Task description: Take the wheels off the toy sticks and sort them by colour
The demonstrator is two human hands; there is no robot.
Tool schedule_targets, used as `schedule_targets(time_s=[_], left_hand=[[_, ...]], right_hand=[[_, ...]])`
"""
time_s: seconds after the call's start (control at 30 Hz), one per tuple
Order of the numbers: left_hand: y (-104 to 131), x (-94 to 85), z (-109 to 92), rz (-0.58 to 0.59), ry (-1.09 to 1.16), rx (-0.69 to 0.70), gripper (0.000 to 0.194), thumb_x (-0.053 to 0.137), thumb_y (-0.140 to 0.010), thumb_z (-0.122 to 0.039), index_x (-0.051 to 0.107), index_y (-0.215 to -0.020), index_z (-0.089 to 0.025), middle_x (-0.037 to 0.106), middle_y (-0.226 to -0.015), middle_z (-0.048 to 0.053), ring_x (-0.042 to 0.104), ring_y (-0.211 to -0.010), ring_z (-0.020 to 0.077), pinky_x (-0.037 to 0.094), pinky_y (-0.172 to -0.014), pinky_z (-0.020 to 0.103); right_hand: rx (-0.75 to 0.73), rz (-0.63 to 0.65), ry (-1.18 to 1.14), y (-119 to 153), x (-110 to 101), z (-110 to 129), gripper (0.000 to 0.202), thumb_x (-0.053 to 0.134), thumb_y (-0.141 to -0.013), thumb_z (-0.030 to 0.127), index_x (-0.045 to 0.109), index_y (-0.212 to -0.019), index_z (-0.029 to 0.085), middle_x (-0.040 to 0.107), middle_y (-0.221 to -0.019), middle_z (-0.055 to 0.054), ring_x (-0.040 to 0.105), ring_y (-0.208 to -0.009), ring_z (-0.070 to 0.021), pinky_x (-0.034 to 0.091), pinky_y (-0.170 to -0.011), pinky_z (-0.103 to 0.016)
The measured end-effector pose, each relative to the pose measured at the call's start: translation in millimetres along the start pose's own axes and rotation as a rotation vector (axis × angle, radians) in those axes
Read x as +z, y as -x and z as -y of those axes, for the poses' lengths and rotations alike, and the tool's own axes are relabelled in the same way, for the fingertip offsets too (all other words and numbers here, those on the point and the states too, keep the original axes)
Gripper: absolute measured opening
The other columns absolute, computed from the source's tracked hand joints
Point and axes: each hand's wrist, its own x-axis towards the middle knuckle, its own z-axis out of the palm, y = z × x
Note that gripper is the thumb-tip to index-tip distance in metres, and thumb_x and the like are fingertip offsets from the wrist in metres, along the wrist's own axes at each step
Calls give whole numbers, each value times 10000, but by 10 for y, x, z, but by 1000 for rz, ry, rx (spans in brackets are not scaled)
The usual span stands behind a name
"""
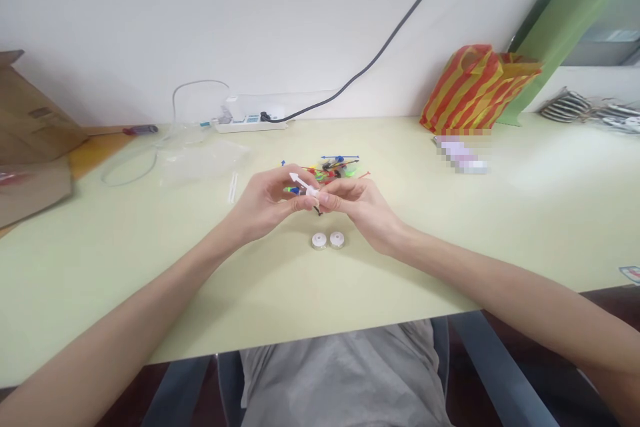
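Observation:
Both my hands meet above the table, pinching a small white plastic piece with an arrow-shaped tip [301,181]. My left hand [267,203] grips it from the left, the arrow pointing up and left. From the right, the thumb and fingertips of my right hand [357,203] close on its lower end, which the fingers partly hide. Just below the hands, two round white caps or wheels [328,240] lie side by side on the table. Behind the hands is a pile of small coloured plastic parts [340,165], some with arrow tips, partly covered by my fingers.
A white power strip [250,123] with a black cable stands by the wall. Clear plastic bags [200,163] and two thin white sticks [233,187] lie left. A cardboard box [37,140] stands far left, a red-and-yellow striped bag [475,90] at the back right.

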Motion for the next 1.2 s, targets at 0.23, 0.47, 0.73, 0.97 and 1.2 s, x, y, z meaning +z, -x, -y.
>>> schedule_targets(time_s=[0.23,0.47,0.73,0.97,1.2], left_hand=[[0,14,-25,30,51,84,204,859,-872,-340,776,-993,-198,754,-962,66,731,-887,196,605,-790,311],[6,-3,5,9,17,79,236,874,-851,-377,787,-966,-190,762,-953,75,720,-881,196,605,-791,315],[-28,72,86,-100,32,21,308,893,-808,-431,769,-927,-175,763,-965,91,728,-937,224,632,-851,359],[24,-80,195,-127,-249,2,336,816,-871,-500,731,-966,-189,740,-1013,59,690,-944,196,623,-878,348],[-10,-188,168,-222,-520,140,248,816,-881,-451,768,-969,-224,649,-966,54,608,-876,178,525,-819,323]], right_hand=[[8,15,-133,-5,-15,-11,227,927,-772,389,807,-754,197,696,-725,-7,591,-750,-138,486,-766,-298],[-46,117,-161,46,18,71,333,932,-753,487,764,-736,200,657,-648,7,564,-629,-134,443,-655,-309],[-102,-65,-7,-196,-381,120,355,904,-795,509,741,-834,197,695,-698,-7,626,-653,-146,456,-641,-298],[-106,-108,143,-210,-419,146,446,867,-816,576,728,-936,169,762,-781,-51,648,-583,-141,435,-556,-285],[-76,-161,164,-263,-431,-19,476,878,-791,582,711,-917,154,759,-746,-59,654,-546,-136,422,-504,-258]])
